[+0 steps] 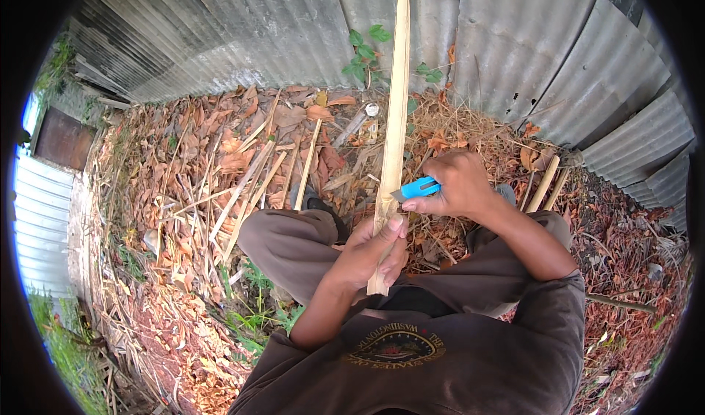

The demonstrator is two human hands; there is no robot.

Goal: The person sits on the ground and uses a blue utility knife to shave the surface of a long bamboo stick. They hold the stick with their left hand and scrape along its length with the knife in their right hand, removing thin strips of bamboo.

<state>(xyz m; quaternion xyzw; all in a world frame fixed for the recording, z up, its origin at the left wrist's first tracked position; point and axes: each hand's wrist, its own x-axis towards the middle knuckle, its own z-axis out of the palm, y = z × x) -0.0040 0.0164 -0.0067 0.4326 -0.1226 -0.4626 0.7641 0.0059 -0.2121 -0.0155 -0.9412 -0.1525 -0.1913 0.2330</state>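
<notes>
A long pale strip of split wood or bamboo [396, 99] rises from my lap toward the metal fence. Near its lower end my left hand [372, 252] is wrapped round it, thumb on top. My right hand [457, 185] grips a blue utility knife [419, 188], whose short blade points left. The blade's tip meets the strip's right edge just above my left hand, where the surface looks nicked. The strip's bottom end sticks out below my left hand, over my lap.
Corrugated metal sheets [257, 33] form a fence ahead. Several cut strips [253, 187] lie on dry leaves [213, 136] to the left, and two more pale pieces [543, 184] lean beyond my right knee. A small green plant [365, 52] grows against the fence.
</notes>
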